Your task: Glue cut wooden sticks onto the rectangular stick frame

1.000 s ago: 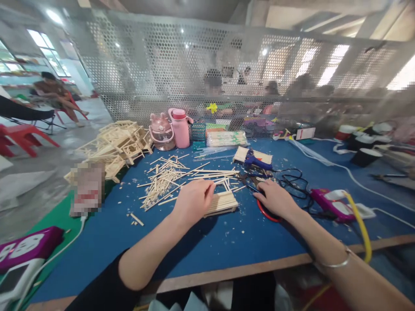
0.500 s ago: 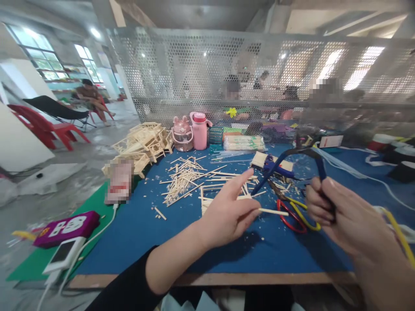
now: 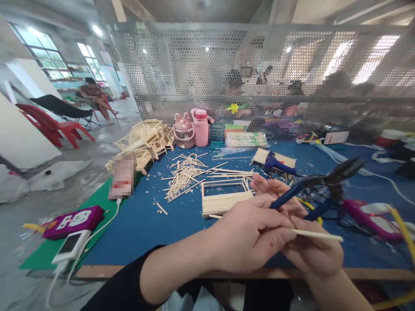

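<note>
My left hand point(image 3: 253, 233) is closed in a pinch on a thin wooden stick point(image 3: 319, 235) that points to the right. Behind it, my right hand point(image 3: 308, 246) grips blue-handled cutting pliers point(image 3: 324, 183) whose dark jaws point up and right, above the stick. Both hands are raised over the near edge of the blue table point(image 3: 145, 224). On the table beyond them lies a flat panel of glued sticks point(image 3: 225, 201) with a stick frame at its far side. A heap of loose sticks point(image 3: 184, 175) lies to its left.
A blue glue gun point(image 3: 275, 163) rests on a small stick panel further back. Pink bottles point(image 3: 194, 128), a stick pack and stick-built models point(image 3: 145, 140) stand by the mesh screen. A purple power strip point(image 3: 73, 220) lies at left, another at right. People sit beyond the mesh.
My hands have come together near the table's front edge. The left hand has closed round the stick, and the right hand has swung the pliers down and to the right.
</note>
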`<state>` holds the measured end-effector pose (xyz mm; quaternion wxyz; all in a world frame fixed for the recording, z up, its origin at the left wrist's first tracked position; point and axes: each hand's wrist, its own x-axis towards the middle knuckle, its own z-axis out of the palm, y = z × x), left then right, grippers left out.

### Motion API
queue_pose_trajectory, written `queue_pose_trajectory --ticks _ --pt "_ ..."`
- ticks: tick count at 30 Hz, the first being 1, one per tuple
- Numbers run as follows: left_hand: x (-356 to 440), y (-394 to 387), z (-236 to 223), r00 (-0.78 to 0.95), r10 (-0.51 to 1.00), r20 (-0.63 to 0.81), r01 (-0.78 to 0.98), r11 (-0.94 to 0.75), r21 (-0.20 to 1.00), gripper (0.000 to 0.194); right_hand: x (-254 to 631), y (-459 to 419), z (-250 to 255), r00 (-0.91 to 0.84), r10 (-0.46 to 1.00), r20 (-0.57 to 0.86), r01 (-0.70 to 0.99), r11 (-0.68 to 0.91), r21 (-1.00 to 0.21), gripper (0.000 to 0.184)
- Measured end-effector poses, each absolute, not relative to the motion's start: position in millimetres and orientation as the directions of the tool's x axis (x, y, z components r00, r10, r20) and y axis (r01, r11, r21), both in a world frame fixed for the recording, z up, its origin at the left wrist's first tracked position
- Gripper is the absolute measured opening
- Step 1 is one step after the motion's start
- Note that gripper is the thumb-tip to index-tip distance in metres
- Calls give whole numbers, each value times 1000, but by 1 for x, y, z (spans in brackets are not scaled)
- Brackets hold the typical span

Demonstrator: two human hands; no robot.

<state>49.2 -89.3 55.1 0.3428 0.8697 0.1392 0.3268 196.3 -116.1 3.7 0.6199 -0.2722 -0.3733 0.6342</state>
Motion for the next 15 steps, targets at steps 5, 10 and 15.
queue_pose_trajectory --ticks 5,10,15 --pt "50 -86 53 727 538 426 79 -683 726 23 211 -109 11 -115 982 150 -357 100 -929 44" --pt "42 -71 50 450 762 464 150 -577 802 23 237 -104 25 -1 955 296 -232 287 -929 56" --pt "37 -48 42 246 900 361 289 -423 859 29 260 -95 22 -79 947 311 83 317 -945 67"
